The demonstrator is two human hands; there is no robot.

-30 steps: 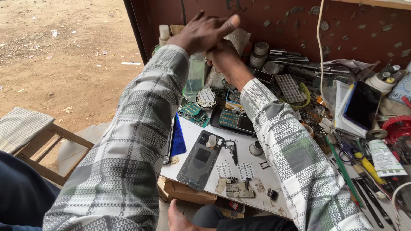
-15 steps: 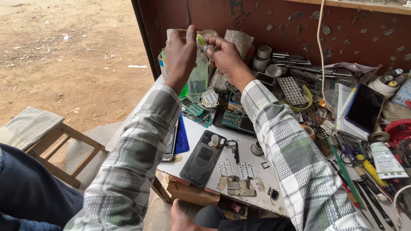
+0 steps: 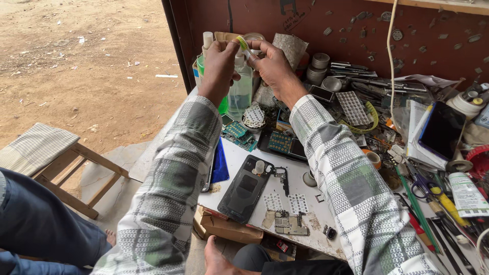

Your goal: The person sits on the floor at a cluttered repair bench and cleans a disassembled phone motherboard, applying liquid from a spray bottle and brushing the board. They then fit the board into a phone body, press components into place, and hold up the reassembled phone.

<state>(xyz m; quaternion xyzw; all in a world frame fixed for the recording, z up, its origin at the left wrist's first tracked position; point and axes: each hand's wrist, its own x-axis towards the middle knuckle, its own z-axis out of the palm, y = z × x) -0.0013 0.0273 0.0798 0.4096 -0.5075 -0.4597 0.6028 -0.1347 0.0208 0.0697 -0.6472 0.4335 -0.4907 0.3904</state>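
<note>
At far left, a wooden stool [image 3: 61,163] on the dirt ground. Then the left hand [image 3: 220,63], grip closed around the top of a clear bottle [image 3: 240,91], which stands at the back of the counter [image 3: 239,153]. Beside it the right hand [image 3: 270,61], fingers pinched on a small yellow-green cap [image 3: 241,43] above the bottle. Compared with half a second ago, both hands closer together over the bottle top. Lower on the counter, an opened black phone [image 3: 244,188] and a small circuit board [image 3: 288,224]. Farther right, scissors [image 3: 423,186] among tools.

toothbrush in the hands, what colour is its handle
Yellow-green toothbrush, seen in the head view.
</note>
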